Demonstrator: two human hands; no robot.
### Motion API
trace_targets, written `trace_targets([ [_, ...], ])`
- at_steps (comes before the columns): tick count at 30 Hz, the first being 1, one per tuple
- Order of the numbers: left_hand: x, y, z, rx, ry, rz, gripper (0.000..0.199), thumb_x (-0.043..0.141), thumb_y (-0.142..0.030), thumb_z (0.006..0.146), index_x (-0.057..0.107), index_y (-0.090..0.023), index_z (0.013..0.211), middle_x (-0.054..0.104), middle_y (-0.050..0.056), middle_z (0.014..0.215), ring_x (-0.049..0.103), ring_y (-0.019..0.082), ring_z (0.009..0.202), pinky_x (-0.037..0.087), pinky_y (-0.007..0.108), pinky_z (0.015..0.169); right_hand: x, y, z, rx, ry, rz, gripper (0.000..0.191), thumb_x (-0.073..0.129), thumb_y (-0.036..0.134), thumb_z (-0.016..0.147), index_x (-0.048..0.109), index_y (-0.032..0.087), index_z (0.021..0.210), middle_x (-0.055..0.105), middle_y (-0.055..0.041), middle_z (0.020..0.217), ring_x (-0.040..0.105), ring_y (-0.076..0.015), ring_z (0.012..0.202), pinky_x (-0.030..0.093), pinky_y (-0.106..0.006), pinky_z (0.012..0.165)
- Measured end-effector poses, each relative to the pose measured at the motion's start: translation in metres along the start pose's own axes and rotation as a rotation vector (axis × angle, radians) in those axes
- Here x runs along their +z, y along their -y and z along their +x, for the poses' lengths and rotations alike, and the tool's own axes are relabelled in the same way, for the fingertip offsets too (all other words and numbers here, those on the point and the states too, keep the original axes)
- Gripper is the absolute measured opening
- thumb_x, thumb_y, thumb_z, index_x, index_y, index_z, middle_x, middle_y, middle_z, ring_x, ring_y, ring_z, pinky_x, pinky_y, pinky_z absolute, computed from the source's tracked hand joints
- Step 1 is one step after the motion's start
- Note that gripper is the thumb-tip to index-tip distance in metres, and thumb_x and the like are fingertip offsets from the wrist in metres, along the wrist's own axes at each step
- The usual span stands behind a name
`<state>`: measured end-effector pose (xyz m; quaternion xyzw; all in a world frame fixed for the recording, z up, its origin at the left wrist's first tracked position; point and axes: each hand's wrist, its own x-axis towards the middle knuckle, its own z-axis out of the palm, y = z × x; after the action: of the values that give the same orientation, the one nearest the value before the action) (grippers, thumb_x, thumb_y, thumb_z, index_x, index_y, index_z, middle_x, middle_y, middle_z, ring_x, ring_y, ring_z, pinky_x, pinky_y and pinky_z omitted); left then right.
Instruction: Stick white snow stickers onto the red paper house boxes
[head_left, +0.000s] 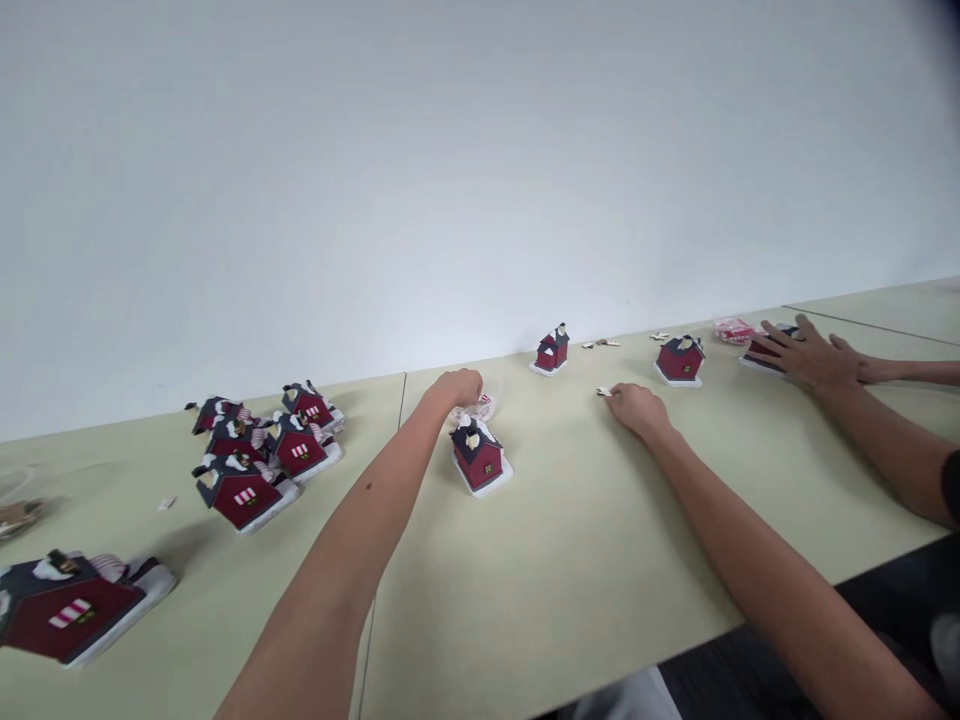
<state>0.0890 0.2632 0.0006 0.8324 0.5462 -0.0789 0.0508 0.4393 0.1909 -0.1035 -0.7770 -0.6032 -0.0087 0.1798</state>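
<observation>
Pinching a small pale wooden cutout (601, 391) at its fingertips, the right hand (637, 411) is resting on the tabletop (570, 560), while the curled left hand (456, 390) is touching a red-and-white packet (475, 408) behind a miniature red house (477, 456), hold unclear.

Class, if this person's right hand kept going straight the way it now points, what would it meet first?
Probably the small pale cutout just ahead of the right hand; depth is unclear, so they may already touch.
</observation>
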Motion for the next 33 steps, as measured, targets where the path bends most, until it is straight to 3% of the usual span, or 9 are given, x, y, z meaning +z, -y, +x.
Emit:
trace_targets([
  [5,-0.012,-0.015,-0.041,0.076,-0.365,-0.129,0.027,0.041,-0.029,0.1,0.062,-0.021,0.115,0.071,0.009,0.11,0.066,0.021,0.099,0.049,0.031,0.086,0.004,0.023,-0.001,-0.109,-0.005,0.005,0.029,0.052,0.037,0.093,0.071,0.018,0.105,0.071,-0.0139,0.116,0.063,-0.0279,0.108,0.045,-0.037,0.088],
  [7,-0.007,-0.025,-0.068,0.148,-0.576,-0.272,0.031,0.032,-0.033,0.103,0.056,-0.022,0.119,0.069,0.007,0.111,0.065,0.018,0.1,0.048,0.029,0.086,0.005,0.032,-0.004,-0.152,-0.004,0.017,0.029,0.051,0.037,0.094,0.071,0.019,0.102,0.071,-0.013,0.116,0.062,-0.027,0.109,0.045,-0.037,0.089],
  [11,0.02,-0.041,-0.122,0.271,-0.982,-0.683,0.025,0.041,-0.039,0.101,0.057,-0.022,0.109,0.066,0.006,0.11,0.061,0.019,0.104,0.048,0.033,0.093,0.01,0.049,-0.012,-0.222,-0.005,0.053,0.033,0.055,0.041,0.092,0.069,0.019,0.112,0.068,-0.0131,0.124,0.06,-0.0281,0.115,0.044,-0.037,0.094],
  [14,0.04,-0.047,-0.15,0.204,-1.011,-0.814,0.022,0.044,-0.039,0.101,0.056,-0.023,0.108,0.065,0.005,0.111,0.061,0.019,0.104,0.047,0.035,0.096,0.014,0.06,-0.016,-0.246,-0.003,0.082,0.044,0.054,0.04,0.092,0.06,0.018,0.13,0.063,-0.0139,0.133,0.058,-0.0293,0.119,0.044,-0.039,0.096],
  [18,0.063,-0.055,-0.169,0.217,-0.989,-0.856,0.019,0.042,-0.036,0.102,0.053,-0.024,0.111,0.063,0.007,0.117,0.058,0.02,0.114,0.046,0.038,0.101,0.017,0.067,-0.018,-0.28,0.026,0.125,0.03,0.048,0.033,0.096,0.069,0.02,0.114,0.069,-0.0117,0.122,0.062,-0.0278,0.111,0.046,-0.039,0.093],
  [23,0.083,-0.061,-0.171,0.235,-0.936,-0.811,0.018,0.038,-0.036,0.103,0.05,-0.025,0.112,0.062,0.007,0.113,0.061,0.02,0.102,0.049,0.04,0.095,0.016,0.073,-0.03,-0.34,0.013,0.25,0.035,0.053,0.031,0.094,0.065,0.017,0.123,0.069,-0.0146,0.114,0.061,-0.0298,0.11,0.046,-0.045,0.096],
  [27,0.085,-0.056,-0.166,0.108,-1.067,-0.786,0.02,0.04,-0.039,0.102,0.054,-0.025,0.107,0.059,0.008,0.111,0.056,0.023,0.11,0.047,0.041,0.097,0.014,0.098,-0.051,-0.417,0.001,0.433,0.04,0.044,0.035,0.1,0.059,0.018,0.133,0.064,-0.014,0.122,0.062,-0.0241,0.11,0.051,-0.04,0.094],
  [30,0.084,-0.052,-0.164,-0.012,-1.113,-0.861,0.02,0.044,-0.041,0.101,0.055,-0.025,0.103,0.057,0.008,0.111,0.055,0.023,0.11,0.047,0.04,0.094,0.01,0.135,-0.07,-0.474,0.035,0.69,0.041,0.036,0.045,0.103,0.063,0.024,0.126,0.065,-0.0082,0.124,0.065,-0.0177,0.101,0.056,-0.032,0.084],
  [33,0.086,-0.049,-0.16,-0.05,-1.075,-1.081,0.022,0.046,-0.043,0.1,0.055,-0.023,0.104,0.061,0.006,0.106,0.059,0.021,0.098,0.048,0.034,0.085,0.007,0.176,-0.089,-0.442,0.214,1.251,0.038,0.052,0.051,0.096,0.068,0.024,0.117,0.07,-0.005,0.113,0.065,-0.018,0.097,0.056,-0.033,0.084],
])
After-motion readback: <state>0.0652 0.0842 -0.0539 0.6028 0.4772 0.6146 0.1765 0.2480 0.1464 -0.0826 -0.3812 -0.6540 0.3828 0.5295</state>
